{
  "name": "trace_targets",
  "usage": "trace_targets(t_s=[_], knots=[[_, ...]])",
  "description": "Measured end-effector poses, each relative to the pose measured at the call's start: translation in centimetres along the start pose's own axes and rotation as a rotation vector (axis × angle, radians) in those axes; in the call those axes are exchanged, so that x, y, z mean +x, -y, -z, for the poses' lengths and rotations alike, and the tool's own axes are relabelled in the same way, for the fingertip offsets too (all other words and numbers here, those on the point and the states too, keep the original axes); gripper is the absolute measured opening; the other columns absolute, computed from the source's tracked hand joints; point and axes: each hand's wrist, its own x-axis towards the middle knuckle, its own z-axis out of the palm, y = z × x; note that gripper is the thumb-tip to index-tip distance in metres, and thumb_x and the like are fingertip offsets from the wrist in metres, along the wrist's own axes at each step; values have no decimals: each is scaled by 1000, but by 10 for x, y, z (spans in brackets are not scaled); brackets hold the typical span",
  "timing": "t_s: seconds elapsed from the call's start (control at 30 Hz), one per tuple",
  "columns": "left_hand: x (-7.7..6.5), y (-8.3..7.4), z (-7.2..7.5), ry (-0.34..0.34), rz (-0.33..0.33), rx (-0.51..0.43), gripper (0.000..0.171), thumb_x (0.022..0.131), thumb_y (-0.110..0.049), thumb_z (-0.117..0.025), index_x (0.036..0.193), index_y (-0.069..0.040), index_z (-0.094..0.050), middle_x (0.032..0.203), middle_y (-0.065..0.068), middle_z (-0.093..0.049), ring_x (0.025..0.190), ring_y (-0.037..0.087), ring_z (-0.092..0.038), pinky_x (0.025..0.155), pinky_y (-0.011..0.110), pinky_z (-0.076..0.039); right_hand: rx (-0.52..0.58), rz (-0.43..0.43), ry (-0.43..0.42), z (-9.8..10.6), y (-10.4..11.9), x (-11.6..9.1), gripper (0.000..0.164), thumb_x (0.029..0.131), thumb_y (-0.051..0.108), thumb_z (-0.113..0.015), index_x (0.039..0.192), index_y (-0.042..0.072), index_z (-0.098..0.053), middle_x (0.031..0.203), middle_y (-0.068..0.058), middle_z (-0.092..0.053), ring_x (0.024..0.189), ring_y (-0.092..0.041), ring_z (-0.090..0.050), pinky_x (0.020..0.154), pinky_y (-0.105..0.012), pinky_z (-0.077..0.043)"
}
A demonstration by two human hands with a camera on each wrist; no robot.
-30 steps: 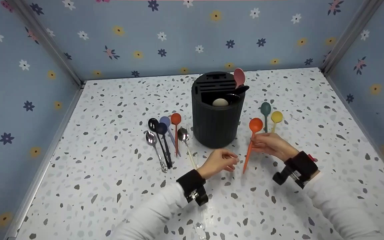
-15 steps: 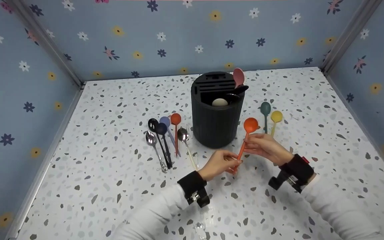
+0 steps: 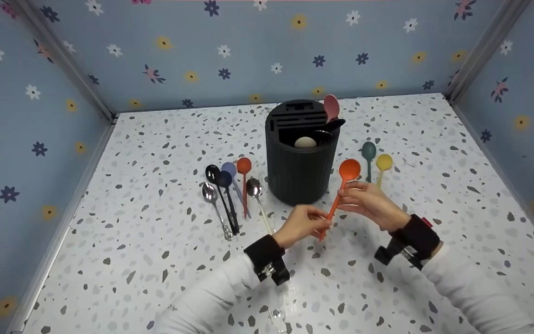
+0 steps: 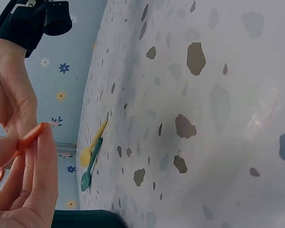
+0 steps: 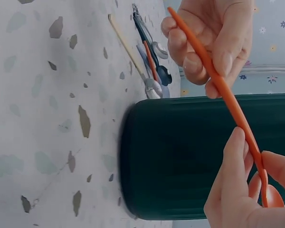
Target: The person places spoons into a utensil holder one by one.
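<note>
An orange spoon (image 3: 350, 170) is held slanted in front of the black utensil holder (image 3: 299, 176), bowl up and handle toward the left. My right hand (image 3: 372, 205) pinches it just below the bowl. Lower down, the thumb and fingers of my left hand (image 3: 300, 225) grip the handle near its tip. In the right wrist view the long orange handle (image 5: 230, 102) spans both hands. The holder contains a pink spoon (image 3: 331, 107), a cream round-ended utensil (image 3: 305, 142) and black utensils (image 3: 334, 125).
Left of the holder lie several spoons: silver (image 3: 210, 194), black (image 3: 212, 173), navy (image 3: 224, 179), lilac (image 3: 229, 170), red (image 3: 244, 165) and a silver-bowled one with a cream handle (image 3: 254, 188). Green (image 3: 369, 151) and yellow (image 3: 384, 162) spoons lie right. Flowered walls (image 3: 248, 51) surround the speckled table (image 3: 146, 260).
My right hand has brought the orange spoon leftward, and my left hand has taken hold of its handle end. Over the last half second the spoon has shifted slightly up. The holder stays put.
</note>
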Motion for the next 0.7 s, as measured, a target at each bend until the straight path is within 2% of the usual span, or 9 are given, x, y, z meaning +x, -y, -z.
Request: trace_targets(t_s=[0.2,0.3,0.43,0.53,0.63,0.7], knots=[[-1,-10,4,-7,-60,52,17,80,1,-61,95,10,-61,80,20,-64,60,13,-59,57,29,-56,-7,60,35,-5,12,-6,27,87,4,-54,108,-2,-38,93,-9,-52,84,-18,-58,90,-37,-46],[-2,-16,5,-8,-85,62,16,80,1,-61,93,10,-61,80,20,-65,65,18,-62,58,28,-56,-32,87,34,-8,19,-10,27,86,6,-56,106,-2,-40,94,-9,-50,85,-18,-57,92,-39,-45],[-5,-26,6,-18,-151,97,15,79,1,-62,91,11,-61,81,21,-65,70,27,-63,58,28,-56,-53,105,29,-13,28,-14,30,85,9,-58,106,-1,-39,99,-10,-46,88,-17,-56,93,-39,-44],[-11,-39,6,-32,-198,128,13,80,2,-61,90,11,-61,82,24,-64,71,34,-62,59,30,-56,-56,120,36,-15,36,-17,31,85,9,-58,107,0,-38,101,-11,-44,91,-18,-55,94,-39,-44],[-11,-46,7,-58,-225,170,12,79,1,-62,88,9,-62,81,21,-65,70,31,-63,59,29,-55,-64,145,45,-17,44,-19,30,85,9,-58,106,1,-40,100,-11,-44,92,-19,-55,94,-40,-43],[-9,-49,9,-75,-240,205,11,79,-1,-63,88,6,-63,80,18,-65,68,23,-63,59,25,-55,-67,167,53,-19,50,-20,28,85,8,-58,105,0,-41,100,-12,-45,92,-20,-55,94,-40,-43]])
